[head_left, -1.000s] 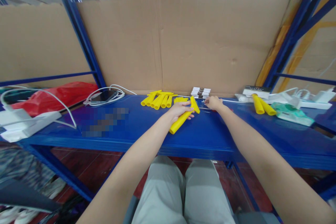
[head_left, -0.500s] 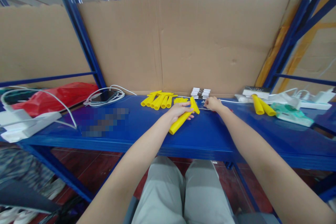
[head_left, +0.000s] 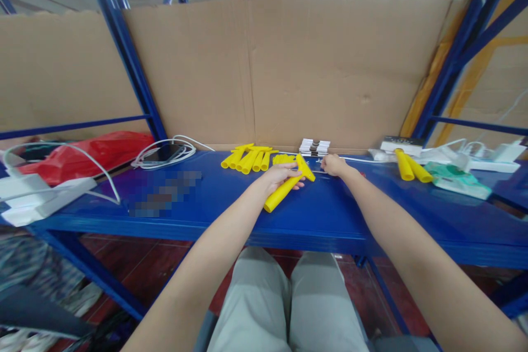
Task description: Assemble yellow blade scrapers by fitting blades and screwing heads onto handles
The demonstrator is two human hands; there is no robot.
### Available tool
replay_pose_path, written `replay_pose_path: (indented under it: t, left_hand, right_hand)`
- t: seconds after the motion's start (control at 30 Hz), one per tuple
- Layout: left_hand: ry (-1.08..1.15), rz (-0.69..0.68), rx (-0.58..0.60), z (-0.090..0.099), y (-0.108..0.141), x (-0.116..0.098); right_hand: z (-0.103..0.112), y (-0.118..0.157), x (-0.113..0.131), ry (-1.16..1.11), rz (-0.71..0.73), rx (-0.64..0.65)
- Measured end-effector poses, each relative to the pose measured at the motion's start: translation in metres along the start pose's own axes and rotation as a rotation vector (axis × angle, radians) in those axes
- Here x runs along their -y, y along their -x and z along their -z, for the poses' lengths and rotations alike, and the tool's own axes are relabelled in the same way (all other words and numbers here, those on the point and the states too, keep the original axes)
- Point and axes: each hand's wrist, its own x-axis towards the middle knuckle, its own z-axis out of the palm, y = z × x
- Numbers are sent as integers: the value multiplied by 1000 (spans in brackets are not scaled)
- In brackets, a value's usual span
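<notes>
My left hand is wrapped round the handle of a yellow T-shaped plastic tool. The tool's wide head points up and right, and its hollow handle end slants toward the table's front edge. To the right, my right hand is closed low over the blue table, its fingertips bunched together. Small metallic bits lie by those fingertips; what they pinch is too small to make out. Just behind stands a stack of white pieces with dark middles. Small flat yellow pieces lie beyond my left hand.
Several yellow T-shaped tools lie in a row left of centre. Two yellow tubes rest at right beside a green packet. At left are coiled white cable, a red bag and a power strip. Cardboard walls the back.
My right hand's fingers have curled in a little more at almost the same spot. My left hand keeps its hold on the yellow tool, which has barely shifted.
</notes>
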Motion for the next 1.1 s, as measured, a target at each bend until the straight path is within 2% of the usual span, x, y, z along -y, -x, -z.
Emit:
replay_pose_path:
  t: [0.57, 1.1]
  left_hand:
    - [-77, -28, -134, 3, -9, 0]
    - [-69, -56, -91, 3, -10, 4]
  right_hand:
    - [6, 5, -1, 7, 10, 41]
    - [9, 5, -4, -30, 41, 67]
